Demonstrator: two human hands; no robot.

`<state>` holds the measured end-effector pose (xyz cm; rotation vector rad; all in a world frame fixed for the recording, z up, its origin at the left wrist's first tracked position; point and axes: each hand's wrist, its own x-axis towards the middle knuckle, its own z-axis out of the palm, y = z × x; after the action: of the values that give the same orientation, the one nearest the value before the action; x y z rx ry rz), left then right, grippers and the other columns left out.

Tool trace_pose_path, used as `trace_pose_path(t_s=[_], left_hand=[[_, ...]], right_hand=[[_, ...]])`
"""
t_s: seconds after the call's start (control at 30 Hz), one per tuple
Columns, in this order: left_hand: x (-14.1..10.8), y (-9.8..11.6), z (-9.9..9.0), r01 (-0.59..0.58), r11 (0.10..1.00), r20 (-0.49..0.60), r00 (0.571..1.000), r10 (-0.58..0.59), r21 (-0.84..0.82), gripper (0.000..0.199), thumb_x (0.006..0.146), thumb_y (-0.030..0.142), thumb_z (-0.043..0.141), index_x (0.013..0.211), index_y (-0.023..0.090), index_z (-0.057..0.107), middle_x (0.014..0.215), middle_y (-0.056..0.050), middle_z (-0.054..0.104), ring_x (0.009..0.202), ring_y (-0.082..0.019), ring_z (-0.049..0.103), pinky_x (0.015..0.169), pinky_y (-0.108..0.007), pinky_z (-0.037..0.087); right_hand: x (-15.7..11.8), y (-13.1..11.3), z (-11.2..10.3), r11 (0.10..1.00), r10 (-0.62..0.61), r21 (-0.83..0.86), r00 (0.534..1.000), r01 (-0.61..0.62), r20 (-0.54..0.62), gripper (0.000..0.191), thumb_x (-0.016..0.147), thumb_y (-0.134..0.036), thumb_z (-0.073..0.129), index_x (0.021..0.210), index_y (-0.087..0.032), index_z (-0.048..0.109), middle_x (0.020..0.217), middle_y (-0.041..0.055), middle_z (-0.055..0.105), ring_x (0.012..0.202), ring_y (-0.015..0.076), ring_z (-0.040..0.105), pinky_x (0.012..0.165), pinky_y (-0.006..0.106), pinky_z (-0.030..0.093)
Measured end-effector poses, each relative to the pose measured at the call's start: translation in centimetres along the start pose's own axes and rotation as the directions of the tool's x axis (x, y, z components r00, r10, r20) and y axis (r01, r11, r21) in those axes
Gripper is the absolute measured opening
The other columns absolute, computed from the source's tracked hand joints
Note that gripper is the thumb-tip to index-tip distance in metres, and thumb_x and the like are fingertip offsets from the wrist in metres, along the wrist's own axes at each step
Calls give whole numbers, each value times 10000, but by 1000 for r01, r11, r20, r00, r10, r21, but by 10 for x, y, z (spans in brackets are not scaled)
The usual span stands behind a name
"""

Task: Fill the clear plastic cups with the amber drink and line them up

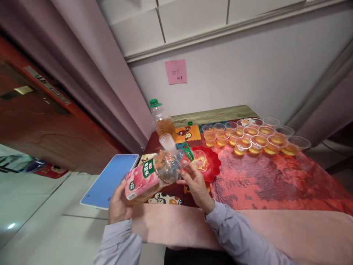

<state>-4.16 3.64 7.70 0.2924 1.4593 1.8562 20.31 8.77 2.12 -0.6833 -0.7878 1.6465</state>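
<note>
A large clear juice bottle [141, 177] with a pink label lies tilted across my view, its base at the lower left and its neck at the upper right. My left hand [120, 204] is wrapped round the base end. With bent fingers, my right hand [196, 186] grips near the neck, beside the green handle ring [188, 151]. Pale amber liquid shows low inside the bottle. Just behind it is a clear plastic cup [167, 141]. Under the neck end sits a red scalloped plate [213, 165] with a clear cup [199, 159] on it.
Several clear cups [242, 145] of amber drink stand in rows at the back right. A second juice bottle [164, 125] with a green cap is at the back left. A small green cap [190, 123] lies near the wall. A blue board [110, 178] is left of the table.
</note>
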Motion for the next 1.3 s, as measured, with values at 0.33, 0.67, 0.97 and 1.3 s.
trace_pose_path(t_s=[0.33,0.67,0.97,1.3], left_hand=[[-14,21,14,5,993,23,1000,-8,119,318,726,310,873,1008,171,825,925,-34,839,832,-238,786,740,-300,661],[-21,33,29,-25,984,27,999,20,177,331,660,313,906,945,168,817,887,-13,824,716,-187,735,624,-259,614],[-32,41,44,-25,983,-14,999,28,184,263,645,247,883,880,161,802,802,-1,804,642,-166,710,544,-229,595],[-37,49,54,-22,981,-33,999,29,194,179,708,199,837,875,146,799,793,-38,814,621,-190,728,514,-247,597]], right_hand=[[0,4,0,998,42,43,999,-42,-2,526,859,-575,879,1247,-261,714,1257,50,723,1118,225,721,780,323,721],[0,0,-1,999,18,35,1000,-18,4,491,896,-605,838,1242,-268,746,1311,56,726,1173,242,712,786,326,713],[1,0,-2,999,7,47,1000,-7,0,524,908,-612,820,1312,-289,737,1406,60,715,1262,278,694,798,345,719],[1,1,-1,999,-8,50,1000,8,-5,510,923,-625,796,1294,-281,737,1397,66,717,1246,279,697,811,376,726]])
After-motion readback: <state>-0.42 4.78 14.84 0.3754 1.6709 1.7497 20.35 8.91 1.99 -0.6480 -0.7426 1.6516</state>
